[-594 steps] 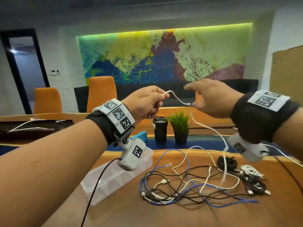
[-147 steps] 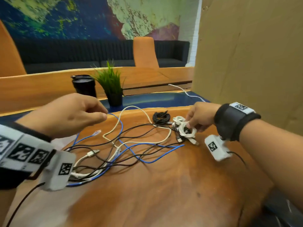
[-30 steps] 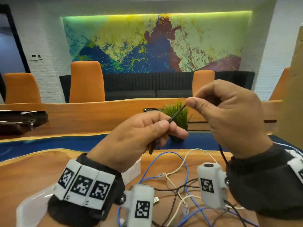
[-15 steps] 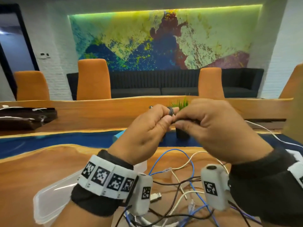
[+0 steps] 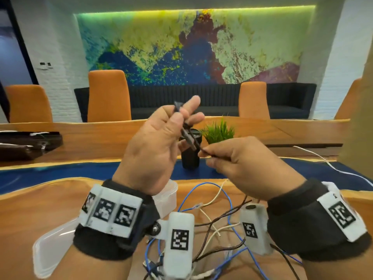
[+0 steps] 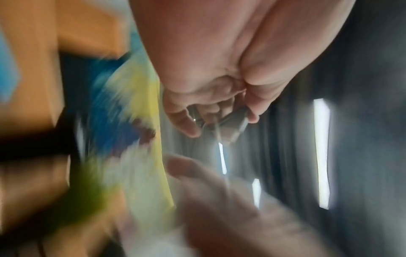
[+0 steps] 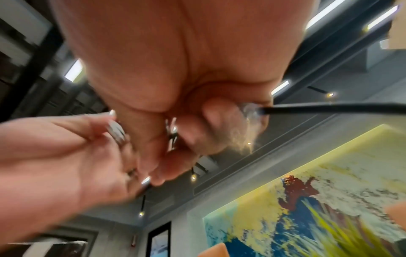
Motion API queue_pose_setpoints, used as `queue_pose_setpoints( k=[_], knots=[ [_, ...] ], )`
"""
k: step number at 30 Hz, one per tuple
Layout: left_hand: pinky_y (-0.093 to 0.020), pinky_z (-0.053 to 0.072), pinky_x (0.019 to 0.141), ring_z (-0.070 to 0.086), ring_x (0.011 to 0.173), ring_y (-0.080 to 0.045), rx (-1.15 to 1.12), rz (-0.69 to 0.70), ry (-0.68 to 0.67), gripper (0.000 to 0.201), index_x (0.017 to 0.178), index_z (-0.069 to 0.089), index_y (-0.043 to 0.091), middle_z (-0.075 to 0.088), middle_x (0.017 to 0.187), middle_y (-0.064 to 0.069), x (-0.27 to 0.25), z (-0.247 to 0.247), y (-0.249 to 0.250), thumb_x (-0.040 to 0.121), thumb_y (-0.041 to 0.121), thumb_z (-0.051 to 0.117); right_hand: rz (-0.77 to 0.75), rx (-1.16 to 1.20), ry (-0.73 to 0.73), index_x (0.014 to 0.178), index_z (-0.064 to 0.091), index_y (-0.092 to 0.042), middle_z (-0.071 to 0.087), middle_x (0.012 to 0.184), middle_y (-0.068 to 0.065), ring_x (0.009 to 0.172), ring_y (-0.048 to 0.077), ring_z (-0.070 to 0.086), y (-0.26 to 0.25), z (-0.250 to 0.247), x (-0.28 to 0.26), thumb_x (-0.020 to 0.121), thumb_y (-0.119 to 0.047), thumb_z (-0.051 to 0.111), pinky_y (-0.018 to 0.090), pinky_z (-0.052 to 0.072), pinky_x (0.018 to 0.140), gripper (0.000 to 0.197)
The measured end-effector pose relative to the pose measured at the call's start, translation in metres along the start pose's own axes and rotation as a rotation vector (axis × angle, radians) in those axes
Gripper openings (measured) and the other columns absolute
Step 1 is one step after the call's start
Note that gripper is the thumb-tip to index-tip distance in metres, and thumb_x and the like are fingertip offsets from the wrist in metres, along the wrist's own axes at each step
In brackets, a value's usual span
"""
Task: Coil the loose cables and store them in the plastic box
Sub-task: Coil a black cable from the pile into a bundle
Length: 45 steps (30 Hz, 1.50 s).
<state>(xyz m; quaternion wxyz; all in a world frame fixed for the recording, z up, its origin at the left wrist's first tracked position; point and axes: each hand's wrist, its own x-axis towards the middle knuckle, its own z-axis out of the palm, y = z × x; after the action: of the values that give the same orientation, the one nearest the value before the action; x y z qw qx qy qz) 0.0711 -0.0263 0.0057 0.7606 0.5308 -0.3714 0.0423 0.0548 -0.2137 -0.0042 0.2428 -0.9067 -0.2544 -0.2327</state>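
Note:
I hold a black cable (image 5: 188, 138) up in front of me, above the table. My left hand (image 5: 181, 118) has its thumb pressing the cable against partly straightened fingers, and a dark plug end (image 6: 235, 118) lies across them. Just below and to the right, my right hand (image 5: 207, 156) pinches the same cable between thumb and forefinger. From that pinch the black cable (image 7: 329, 107) runs off to the side. The clear plastic box (image 5: 167, 197) sits on the table behind my left wrist. A tangle of blue, white and black loose cables (image 5: 218, 219) lies under my hands.
A clear lid (image 5: 50, 245) lies at the table's left front. A black cup (image 5: 189, 158) and a small green plant (image 5: 218, 132) stand beyond my hands. A white cable (image 5: 327, 164) trails at the right. Orange chairs stand behind the far table.
My hands were pressed together on the cable; now the left hand has risen with its fingers spread, and the right hand has dropped down and to the right along the cable.

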Motion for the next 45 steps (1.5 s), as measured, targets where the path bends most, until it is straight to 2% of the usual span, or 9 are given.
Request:
queue_pose_setpoints(
  k=[3,10,13,18,22,27,34,39,45],
  knots=[
    [-0.030,0.050,0.097,0.061,0.116,-0.008,0.777,0.032,-0.109,0.018,0.105,0.063,0.015,0.065,0.125,0.014,-0.002,-0.005,-0.006,0.100,0.024,0.048,-0.142,-0.090,0.106,0.091,0.074,-0.021,0.065,0.077,-0.007,0.074,0.010,0.058,-0.013,-0.011,-0.001,0.090,-0.033,0.060,0.039,0.049,0.068,0.019],
    [-0.025,0.046,0.066,0.054,0.071,-0.003,1.034,-0.007,-0.217,0.017,0.099,0.065,0.017,0.064,0.083,0.008,-0.005,-0.008,0.000,0.102,0.021,0.049,-0.140,-0.070,0.430,0.088,0.074,-0.021,0.064,0.078,-0.003,0.076,0.012,0.057,-0.011,-0.010,0.003,0.087,-0.026,0.064,0.034,0.046,0.068,0.012],
    [-0.017,0.044,0.068,0.056,0.076,0.005,0.991,-0.028,-0.223,0.019,0.101,0.068,0.020,0.070,0.098,0.011,-0.006,-0.012,0.001,0.102,0.020,0.049,-0.051,-0.028,0.421,0.093,0.073,-0.019,0.065,0.082,-0.003,0.079,0.012,0.058,-0.002,-0.015,0.004,0.092,-0.023,0.064,0.030,0.047,0.070,0.010],
    [-0.023,0.044,0.068,0.060,0.088,-0.024,0.526,0.020,0.031,0.025,0.082,0.058,0.021,0.074,0.105,-0.001,-0.004,-0.015,0.012,0.100,0.022,0.041,0.378,-0.100,0.102,0.077,0.068,-0.016,0.064,0.071,0.003,0.073,0.024,0.059,0.046,-0.020,-0.004,0.095,-0.026,0.059,0.035,0.051,0.068,0.022],
    [-0.028,0.034,0.064,0.052,0.080,-0.013,0.282,0.047,0.119,0.035,0.076,0.066,0.029,0.073,0.116,-0.005,-0.001,-0.024,0.019,0.099,0.023,0.040,0.512,0.080,0.218,0.079,0.069,-0.007,0.067,0.071,0.012,0.069,0.031,0.064,0.060,-0.026,-0.002,0.096,-0.025,0.058,0.050,0.058,0.071,0.027],
    [-0.027,0.034,0.061,0.050,0.084,-0.021,0.383,0.010,0.151,0.042,0.074,0.071,0.040,0.073,0.115,-0.004,-0.002,-0.023,0.015,0.097,0.028,0.039,0.489,0.251,0.393,0.085,0.067,-0.006,0.062,0.070,0.009,0.061,0.020,0.062,0.044,-0.061,0.026,0.098,-0.021,0.054,0.032,0.054,0.051,0.024],
    [-0.029,0.034,0.064,0.052,0.087,-0.020,0.417,-0.033,0.220,0.036,0.075,0.073,0.043,0.073,0.113,-0.006,-0.003,-0.019,0.018,0.092,0.034,0.043,0.278,0.083,0.562,0.090,0.069,0.004,0.067,0.076,0.020,0.056,0.020,0.060,0.013,-0.122,0.051,0.097,-0.022,0.057,0.043,0.057,0.056,0.029],
    [-0.030,0.031,0.062,0.045,0.085,-0.027,0.392,-0.098,0.205,0.043,0.078,0.076,0.036,0.069,0.114,-0.019,-0.003,-0.018,0.012,0.100,0.029,0.041,0.404,-0.132,0.147,0.098,0.073,-0.013,0.073,0.087,0.006,0.069,0.010,0.068,0.012,-0.124,0.057,0.089,-0.023,0.069,0.033,0.061,0.075,0.014],
    [-0.024,0.037,0.062,0.048,0.068,-0.010,0.441,-0.199,0.091,0.036,0.093,0.072,0.008,0.064,0.072,0.005,-0.004,-0.003,0.016,0.105,0.021,0.040,0.139,-0.069,-0.070,0.137,0.050,-0.034,0.063,0.116,-0.011,0.107,0.004,0.060,-0.026,-0.075,0.029,0.080,-0.035,0.076,0.023,0.049,0.095,0.062]
  ],
)
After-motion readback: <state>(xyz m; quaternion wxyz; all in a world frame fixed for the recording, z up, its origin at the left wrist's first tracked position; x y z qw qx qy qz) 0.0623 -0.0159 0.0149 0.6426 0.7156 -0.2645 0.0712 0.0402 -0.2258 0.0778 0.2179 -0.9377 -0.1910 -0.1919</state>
